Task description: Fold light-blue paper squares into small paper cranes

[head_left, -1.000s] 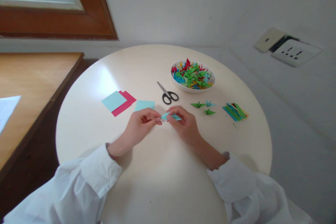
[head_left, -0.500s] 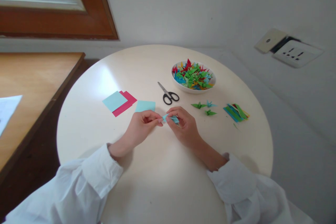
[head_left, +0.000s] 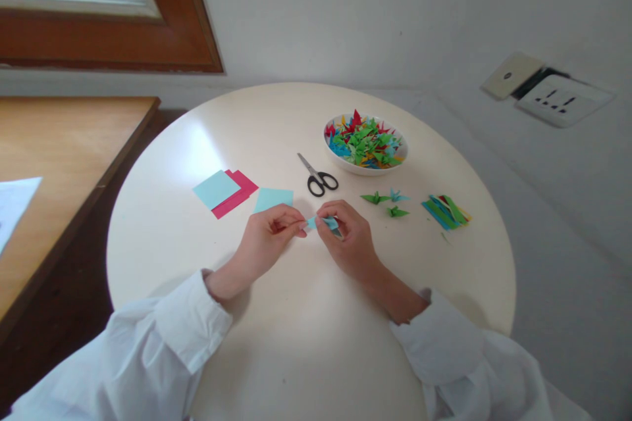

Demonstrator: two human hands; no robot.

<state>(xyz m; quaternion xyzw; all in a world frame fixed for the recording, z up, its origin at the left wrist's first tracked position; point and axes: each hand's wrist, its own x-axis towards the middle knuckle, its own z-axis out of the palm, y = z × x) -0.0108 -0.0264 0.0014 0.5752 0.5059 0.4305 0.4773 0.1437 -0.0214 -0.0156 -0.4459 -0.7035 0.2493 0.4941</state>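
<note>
Over the middle of the round cream table (head_left: 306, 342), my left hand (head_left: 269, 237) and my right hand (head_left: 348, 240) meet, both pinching a small light-blue folded paper piece (head_left: 316, 222). Most of that paper is hidden by my fingers. Just beyond my left hand lies a light-blue paper square (head_left: 274, 198). Black-handled scissors (head_left: 317, 175) lie past my right hand. Both arms wear white sleeves.
A white bowl (head_left: 366, 168) of colourful folded paper cranes stands at the back right. Three small folded cranes (head_left: 385, 200) and a pile of coloured paper strips (head_left: 446, 210) lie to its front. Blue-on-pink sheets (head_left: 224, 191) lie left. A wooden desk (head_left: 54, 164) stands beside the table.
My fingers have shifted slightly on the blue paper, which shows less than before. My hands stay in the same place.
</note>
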